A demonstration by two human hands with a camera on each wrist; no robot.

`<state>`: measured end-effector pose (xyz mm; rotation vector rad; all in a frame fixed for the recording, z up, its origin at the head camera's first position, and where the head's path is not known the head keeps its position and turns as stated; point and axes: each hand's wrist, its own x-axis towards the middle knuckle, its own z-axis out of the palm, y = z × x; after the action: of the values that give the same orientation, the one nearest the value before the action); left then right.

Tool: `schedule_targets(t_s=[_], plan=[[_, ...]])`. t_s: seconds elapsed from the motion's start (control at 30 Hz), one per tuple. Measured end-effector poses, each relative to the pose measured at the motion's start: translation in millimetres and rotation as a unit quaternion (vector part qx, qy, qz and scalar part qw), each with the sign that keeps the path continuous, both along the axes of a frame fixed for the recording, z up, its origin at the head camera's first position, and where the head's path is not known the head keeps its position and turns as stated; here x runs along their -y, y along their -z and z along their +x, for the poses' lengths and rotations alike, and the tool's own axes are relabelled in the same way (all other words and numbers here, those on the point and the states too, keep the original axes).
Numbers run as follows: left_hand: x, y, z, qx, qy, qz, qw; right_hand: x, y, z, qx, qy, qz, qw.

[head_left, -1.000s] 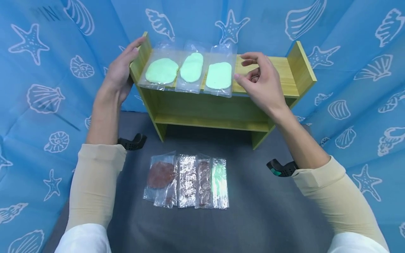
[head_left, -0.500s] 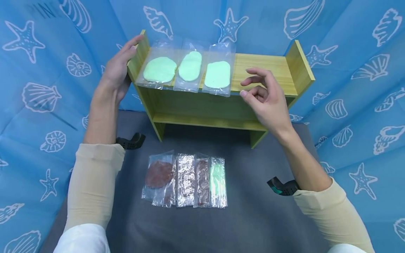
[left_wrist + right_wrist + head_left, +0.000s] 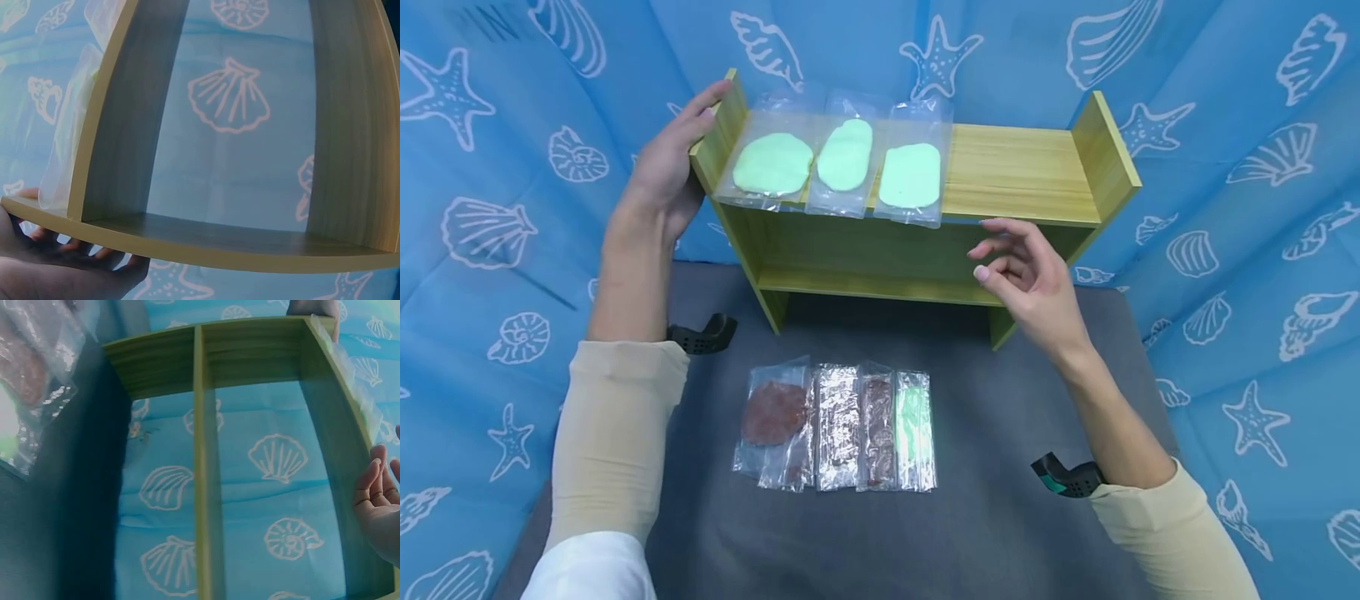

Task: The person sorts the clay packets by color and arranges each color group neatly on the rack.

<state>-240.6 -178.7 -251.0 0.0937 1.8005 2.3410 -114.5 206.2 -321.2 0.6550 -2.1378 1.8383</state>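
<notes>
Pale-green flat pieces, three: one round (image 3: 772,164), one long oval (image 3: 846,154), one rounded square (image 3: 910,175). Each lies in its own clear plastic bag (image 3: 835,202); the bags sit side by side from the left end of the upper board of your yellowish wooden two-tier shelf (image 3: 1022,167), lower ends over its front edge. The right stretch of that board is bare wood.

Shelf: standing at the far edge of the dark grey worktop (image 3: 820,542).

Row on the worktop, before the shelf, left to right: clear bag with a reddish-brown round piece (image 3: 773,413), overlapping another bag; shiny clear bag (image 3: 838,425), contents lost in glare; clear bag with a brown strip (image 3: 877,429); clear bag with a pale-green strip (image 3: 913,425).

Your left hand (image 3: 668,167): gripping the shelf's left end panel, arm extended. Your right hand (image 3: 1033,283): holding nothing, fingers loosely bent, thumb near the fingertips, before the shelf's right half, below the upper board's front edge.
</notes>
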Motion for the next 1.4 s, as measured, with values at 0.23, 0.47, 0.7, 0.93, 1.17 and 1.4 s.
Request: schedule_targets(t_s=[0.23, 0.47, 0.7, 0.93, 1.17, 1.4], plan=[[3.3, -1.2, -0.8, -0.006, -0.001, -0.013, 0.9999, -3.2, 33.5, 8.6, 0.030, -0.010, -0.001, 0.9995], [5.6, -1.6, -1.4, -0.002, -0.004, -0.001, 1.0000, -2.1, 72.7, 18.1, 0.077, -0.013, 0.015, 0.9968], [7.5, -2.8, -0.4, -0.004, -0.018, 0.011, 0.9998, -1.7, 105.8, 25.3, 0.115, -0.017, 0.040, 0.9924], [7.4, -0.9, 0.5, 0.003, -0.020, 0.017, 0.9997, -4.7, 135.7, 34.4, 0.158, -0.005, 0.046, 0.9864], [3.3, 2.2, -0.3, 0.006, -0.017, 0.005, 0.9998, -7.1, 160.8, 48.9, 0.195, -0.004, 0.055, 0.9793], [0.8, 3.0, -2.0, 0.000, -0.013, -0.005, 0.9999, -9.6, 180.2, 59.4, 0.230, 0.002, 0.061, 0.9713]])
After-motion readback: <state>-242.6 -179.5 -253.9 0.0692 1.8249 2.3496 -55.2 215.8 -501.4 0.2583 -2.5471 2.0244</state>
